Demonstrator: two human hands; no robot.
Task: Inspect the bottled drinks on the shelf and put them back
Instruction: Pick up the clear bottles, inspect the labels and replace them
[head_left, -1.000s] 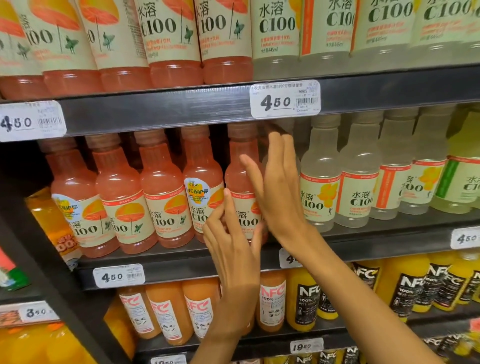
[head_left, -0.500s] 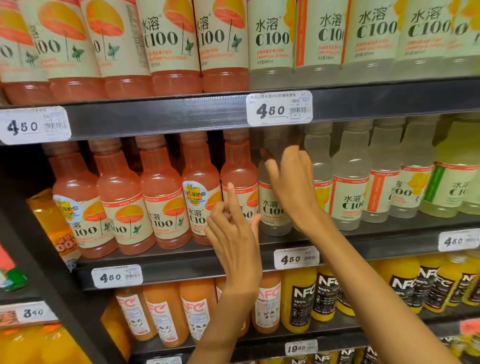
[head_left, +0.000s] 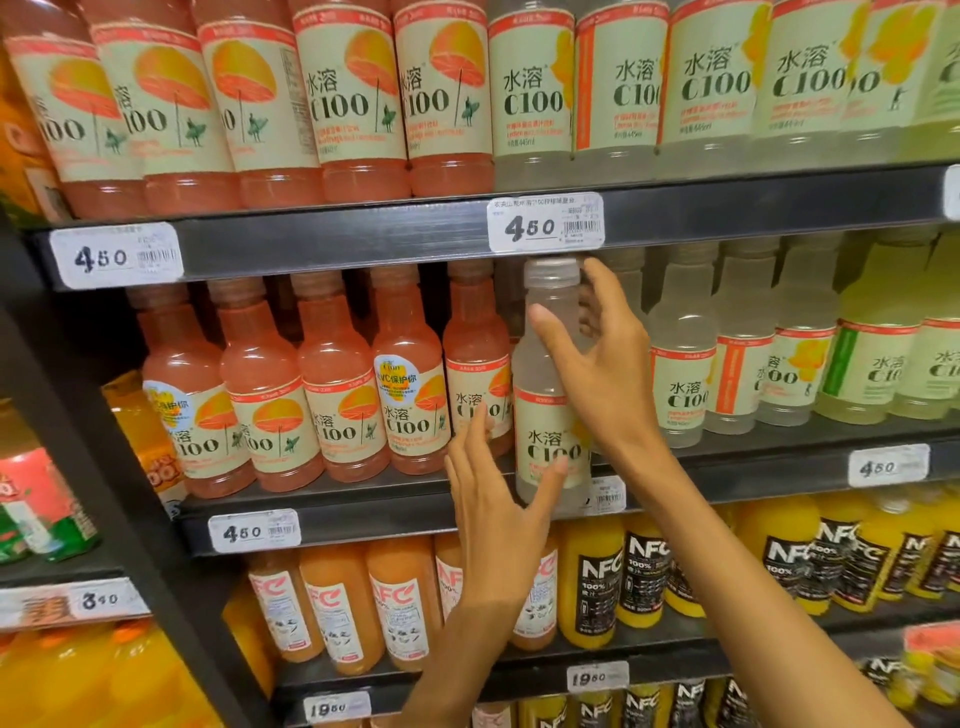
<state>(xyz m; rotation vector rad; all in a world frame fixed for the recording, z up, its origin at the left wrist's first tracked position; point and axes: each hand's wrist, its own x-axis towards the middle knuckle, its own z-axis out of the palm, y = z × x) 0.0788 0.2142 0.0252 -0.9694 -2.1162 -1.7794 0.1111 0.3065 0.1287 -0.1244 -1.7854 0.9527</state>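
White price tags (head_left: 115, 255) clipped to the dark shelf edges (head_left: 363, 240) read 4.50 on the upper two rails and 19.60 on the lowest (head_left: 597, 677). A tag at the far left (head_left: 98, 600) reads 3.50 (its print is blurred). At the left edge, on the neighbouring rack, a red and green pack (head_left: 36, 512) stands above that tag. A dark upright post (head_left: 104, 467) slants down between the two racks.
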